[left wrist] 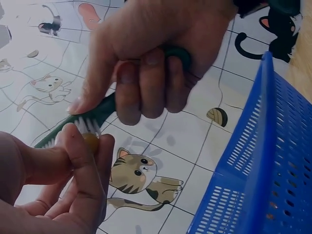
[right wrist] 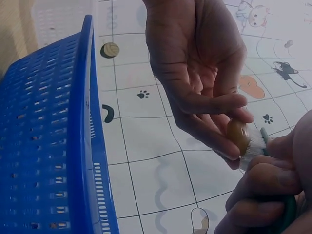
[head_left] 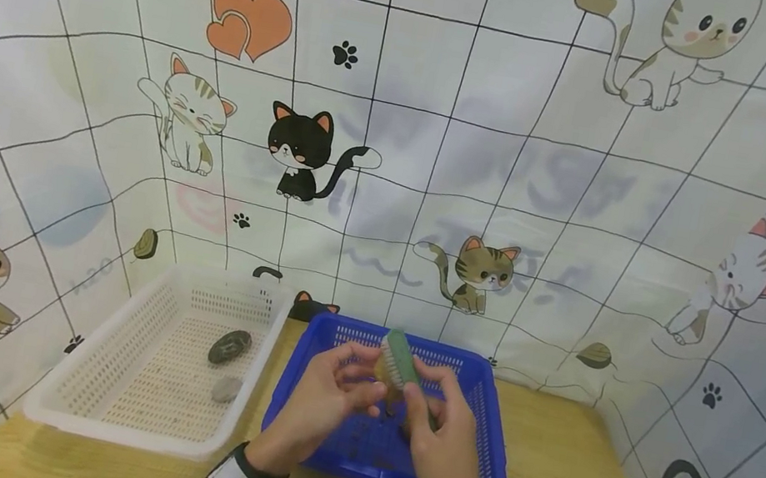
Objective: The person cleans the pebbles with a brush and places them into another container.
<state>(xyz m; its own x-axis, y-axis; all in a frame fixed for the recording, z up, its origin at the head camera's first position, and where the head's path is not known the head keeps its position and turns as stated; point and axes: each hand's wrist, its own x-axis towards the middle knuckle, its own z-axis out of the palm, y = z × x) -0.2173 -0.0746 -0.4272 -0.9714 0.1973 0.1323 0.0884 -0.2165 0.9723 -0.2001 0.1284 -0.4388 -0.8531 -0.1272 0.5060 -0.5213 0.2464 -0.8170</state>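
Observation:
Over the blue basket [head_left: 500, 462], the left hand [head_left: 314, 401] pinches a smooth yellowish-brown stone [right wrist: 237, 137] between thumb and fingertips. The right hand [head_left: 447, 444] grips a green scrub brush [head_left: 400, 354] by its handle, fingers curled round it and the thumb along its back. White bristles [right wrist: 253, 148] press against the stone's side in the right wrist view. In the left wrist view the stone is partly hidden behind the left fingertips. Small brownish bits lie in the blue basket, largely covered by the hands.
To the left of the blue basket stands a white basket [head_left: 118, 433] with a dark stone [head_left: 230, 347] and a pale grey stone [head_left: 226, 389] in it. Both baskets are on a wooden table [head_left: 557, 471]. A cat-print sheet [head_left: 399, 140] hangs behind and at the sides.

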